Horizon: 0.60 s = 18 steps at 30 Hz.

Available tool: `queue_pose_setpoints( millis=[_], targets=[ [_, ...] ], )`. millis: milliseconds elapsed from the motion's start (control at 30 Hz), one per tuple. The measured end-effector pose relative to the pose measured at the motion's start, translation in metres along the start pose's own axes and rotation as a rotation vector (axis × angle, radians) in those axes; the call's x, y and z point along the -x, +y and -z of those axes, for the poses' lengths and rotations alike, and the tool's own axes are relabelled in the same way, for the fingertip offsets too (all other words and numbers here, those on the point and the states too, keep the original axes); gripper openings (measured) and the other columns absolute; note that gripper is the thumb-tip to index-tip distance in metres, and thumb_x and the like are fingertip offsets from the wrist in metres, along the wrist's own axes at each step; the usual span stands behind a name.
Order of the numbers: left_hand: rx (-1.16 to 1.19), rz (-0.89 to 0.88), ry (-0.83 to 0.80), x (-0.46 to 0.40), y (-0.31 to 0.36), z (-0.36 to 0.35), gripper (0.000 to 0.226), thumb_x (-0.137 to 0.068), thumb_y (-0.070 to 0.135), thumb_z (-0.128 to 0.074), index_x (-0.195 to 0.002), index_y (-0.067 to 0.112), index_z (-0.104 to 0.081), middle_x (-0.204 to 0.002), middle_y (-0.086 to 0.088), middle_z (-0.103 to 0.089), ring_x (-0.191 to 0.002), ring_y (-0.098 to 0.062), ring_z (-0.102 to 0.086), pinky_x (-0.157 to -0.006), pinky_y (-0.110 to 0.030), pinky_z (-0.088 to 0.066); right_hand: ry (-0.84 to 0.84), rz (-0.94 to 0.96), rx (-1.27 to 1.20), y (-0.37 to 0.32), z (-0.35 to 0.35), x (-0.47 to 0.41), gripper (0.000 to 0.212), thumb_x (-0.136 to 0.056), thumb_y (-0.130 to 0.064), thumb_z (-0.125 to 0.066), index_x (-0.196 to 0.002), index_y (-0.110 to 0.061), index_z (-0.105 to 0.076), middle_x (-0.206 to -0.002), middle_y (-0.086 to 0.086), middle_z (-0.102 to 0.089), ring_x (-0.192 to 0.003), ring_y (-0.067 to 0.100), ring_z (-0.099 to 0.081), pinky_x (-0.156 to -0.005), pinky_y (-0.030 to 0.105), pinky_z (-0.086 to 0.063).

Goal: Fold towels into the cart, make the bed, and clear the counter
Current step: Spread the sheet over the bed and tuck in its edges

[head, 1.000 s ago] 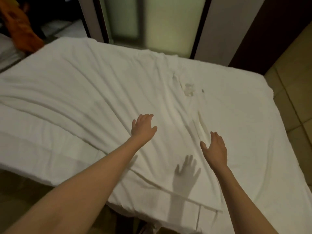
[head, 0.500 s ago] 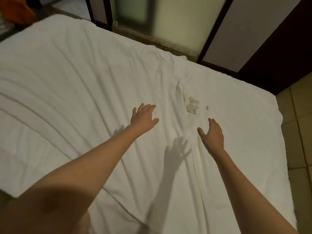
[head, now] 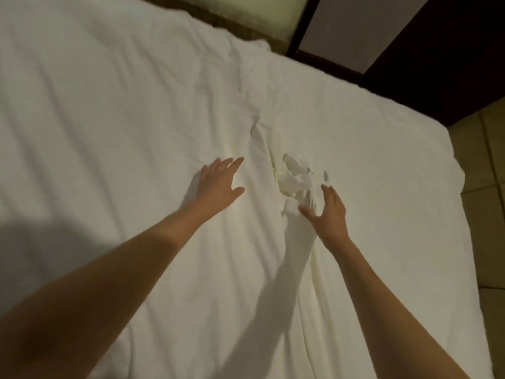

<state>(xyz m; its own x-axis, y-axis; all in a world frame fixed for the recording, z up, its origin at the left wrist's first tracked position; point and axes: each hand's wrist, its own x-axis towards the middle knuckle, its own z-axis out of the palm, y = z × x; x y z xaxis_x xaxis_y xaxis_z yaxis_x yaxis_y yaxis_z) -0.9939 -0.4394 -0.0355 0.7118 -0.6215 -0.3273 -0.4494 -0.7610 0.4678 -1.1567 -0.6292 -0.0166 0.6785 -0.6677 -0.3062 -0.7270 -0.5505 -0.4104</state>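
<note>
A white sheet point(head: 114, 138) covers the bed and fills most of the view, with long creases running across it. Near the bed's middle lies a crumpled white tissue point(head: 293, 177), and a small round object point(head: 325, 176) sits just right of it. My left hand point(head: 218, 184) lies flat on the sheet, fingers spread, left of the tissue. My right hand point(head: 329, 212) hovers open at the tissue's near right edge, thumb and fingers apart around it, holding nothing.
A frosted glass panel point(head: 232, 6) and a dark wooden frame point(head: 442, 58) stand beyond the bed's far edge. Tiled floor point(head: 483, 187) runs along the bed's right side.
Both hands have slid forward across the sheet. My right hand has reached the crumpled tissue, and the view has moved closer over the bed.
</note>
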Motion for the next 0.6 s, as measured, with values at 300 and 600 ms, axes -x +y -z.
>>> queue_pose_setpoints(
  millis=[300,600],
  targets=[
    [-0.069,-0.355,0.149,-0.086,0.030,-0.041,0.058,-0.095,0.048,-0.044,-0.148,0.037,-0.022,-0.159,0.007,-0.009,-0.147,-0.020,-0.002,-0.117,-0.045,-0.003,-0.040,-0.076,-0.079,-0.004,-0.045,-0.091,0.081,-0.078,-0.042,-0.073,-0.145,-0.026,-0.030,-0.154,0.012,-0.015,-0.140,0.033,-0.022,-0.112,0.047,-0.025],
    [-0.248,-0.198,0.070,-0.113,0.046,-0.027,0.029,-0.097,0.016,-0.043,-0.123,0.020,-0.056,-0.124,-0.008,-0.057,-0.116,-0.027,-0.053,-0.080,-0.030,-0.034,0.250,-0.003,-0.114,-0.004,-0.024,-0.086,0.015,-0.087,0.000,-0.046,-0.092,-0.011,-0.037,-0.082,0.008,-0.049,-0.076,0.023,-0.047,-0.063,0.031,-0.030]
  ],
)
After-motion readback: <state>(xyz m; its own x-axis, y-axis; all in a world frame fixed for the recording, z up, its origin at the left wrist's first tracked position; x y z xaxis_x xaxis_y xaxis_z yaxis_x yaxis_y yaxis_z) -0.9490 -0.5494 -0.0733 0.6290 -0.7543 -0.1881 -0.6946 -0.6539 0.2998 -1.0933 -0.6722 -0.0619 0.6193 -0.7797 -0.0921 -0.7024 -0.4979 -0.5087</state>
